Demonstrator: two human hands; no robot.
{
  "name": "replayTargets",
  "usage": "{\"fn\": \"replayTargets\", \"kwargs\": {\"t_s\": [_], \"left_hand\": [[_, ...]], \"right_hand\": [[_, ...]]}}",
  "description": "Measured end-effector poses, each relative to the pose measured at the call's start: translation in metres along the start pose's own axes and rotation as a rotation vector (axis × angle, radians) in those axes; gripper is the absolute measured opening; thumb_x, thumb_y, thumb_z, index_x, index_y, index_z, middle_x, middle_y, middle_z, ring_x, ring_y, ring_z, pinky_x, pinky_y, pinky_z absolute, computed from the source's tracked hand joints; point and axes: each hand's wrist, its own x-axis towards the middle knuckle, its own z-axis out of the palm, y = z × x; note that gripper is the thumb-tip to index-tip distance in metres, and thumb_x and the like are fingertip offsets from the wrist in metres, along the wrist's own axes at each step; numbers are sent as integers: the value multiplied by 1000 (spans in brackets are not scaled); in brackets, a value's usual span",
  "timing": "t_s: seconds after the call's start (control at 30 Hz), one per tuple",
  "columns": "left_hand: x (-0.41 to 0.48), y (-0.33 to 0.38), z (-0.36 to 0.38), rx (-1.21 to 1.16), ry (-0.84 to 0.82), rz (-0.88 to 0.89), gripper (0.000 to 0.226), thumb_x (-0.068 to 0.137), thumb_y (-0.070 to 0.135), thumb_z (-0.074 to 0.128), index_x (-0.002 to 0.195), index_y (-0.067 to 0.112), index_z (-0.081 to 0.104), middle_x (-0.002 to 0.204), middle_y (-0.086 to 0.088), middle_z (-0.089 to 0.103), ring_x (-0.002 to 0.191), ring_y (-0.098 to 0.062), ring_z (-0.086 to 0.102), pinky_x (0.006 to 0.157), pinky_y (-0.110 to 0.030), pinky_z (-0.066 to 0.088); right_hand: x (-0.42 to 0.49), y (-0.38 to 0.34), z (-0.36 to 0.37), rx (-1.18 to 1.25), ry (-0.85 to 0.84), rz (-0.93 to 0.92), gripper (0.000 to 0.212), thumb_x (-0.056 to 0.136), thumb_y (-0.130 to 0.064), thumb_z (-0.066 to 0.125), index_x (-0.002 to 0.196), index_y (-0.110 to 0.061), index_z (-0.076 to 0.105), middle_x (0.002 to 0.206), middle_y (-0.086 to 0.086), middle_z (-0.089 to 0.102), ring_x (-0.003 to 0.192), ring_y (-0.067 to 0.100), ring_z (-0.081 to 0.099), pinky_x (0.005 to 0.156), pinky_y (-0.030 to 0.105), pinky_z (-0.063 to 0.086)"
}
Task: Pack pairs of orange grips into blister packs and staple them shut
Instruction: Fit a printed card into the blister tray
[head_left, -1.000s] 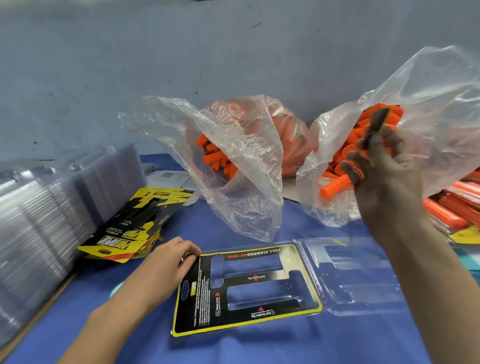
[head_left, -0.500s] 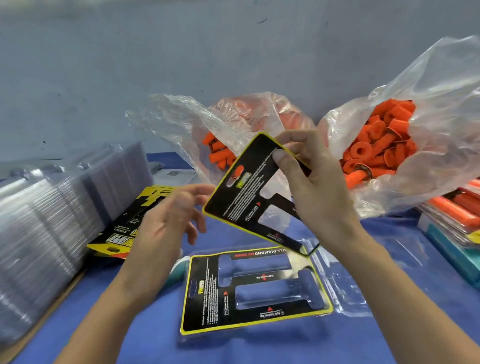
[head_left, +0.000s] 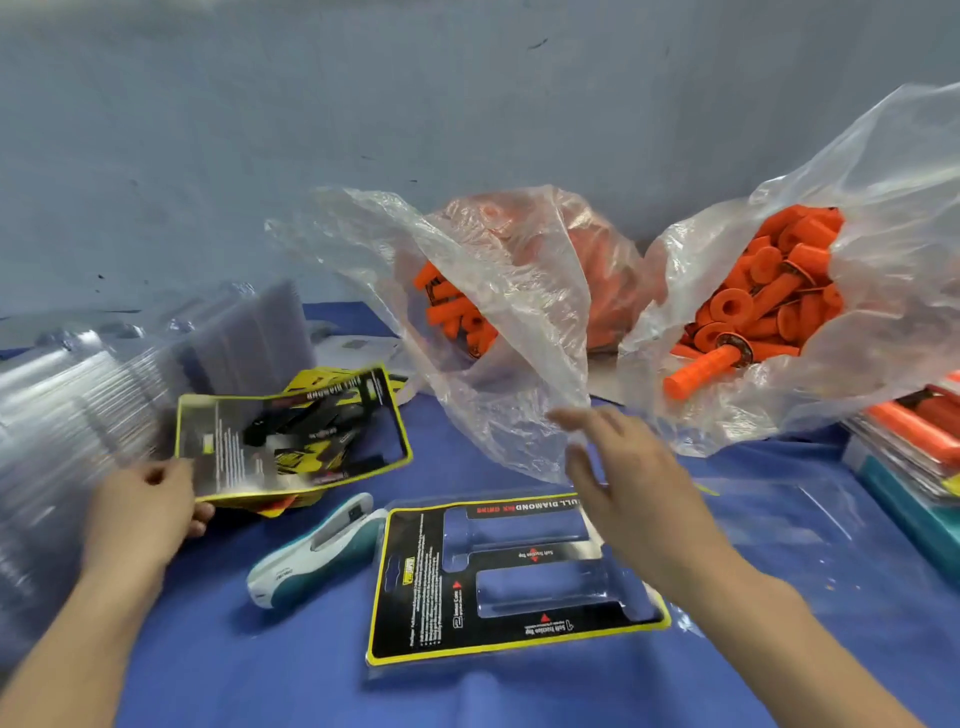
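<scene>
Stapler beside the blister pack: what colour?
The stapler is white with teal sides, seen best in the head view.

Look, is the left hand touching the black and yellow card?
Touching. The head view shows the left hand pinching the black and yellow card at its left edge, thumb above, fingers below.
</scene>
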Motion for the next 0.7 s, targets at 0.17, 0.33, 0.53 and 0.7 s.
{"fn": "replayTargets", "kwargs": {"t_s": [0.17, 0.33, 0.53, 0.7], "left_hand": [[-20, 11, 0, 353, 22, 66, 43, 95, 38, 45, 99, -1, 62, 80, -25, 69, 67, -36, 69, 66, -45, 59], [-91, 59, 29, 502, -140, 697, 43, 95, 49, 53, 127, 20, 55, 123, -8, 52, 110, -31, 56, 92, -43, 45], [-150, 55, 66, 610, -944, 1017, 82, 74, 89, 34, 146, 51, 21, 150, 30, 17, 139, 13, 13, 114, -16, 19], [-133, 92, 84, 238, -644, 1036, 47, 94, 63, 39, 128, 34, 54, 130, 18, 49, 122, 9, 43, 103, -13, 32]], "right_hand": [[-19, 9, 11, -218, -348, -11, 48, 102, -48, 35, 149, -39, 30, 152, -15, 34, 139, 11, 28, 114, 26, 18], [-29, 6, 21, -255, -585, 4, 76, 89, -77, 15, 154, -44, -4, 164, -11, -12, 151, 11, -14, 122, 38, -10], [-29, 4, 23, -276, -598, -20, 82, 84, -80, 8, 154, -41, -11, 164, -9, -15, 151, 12, -16, 122, 39, -11], [6, 14, 6, -135, -317, 11, 64, 99, -58, 28, 156, -34, 11, 162, -11, 16, 148, 12, 12, 122, 34, 8]]}}
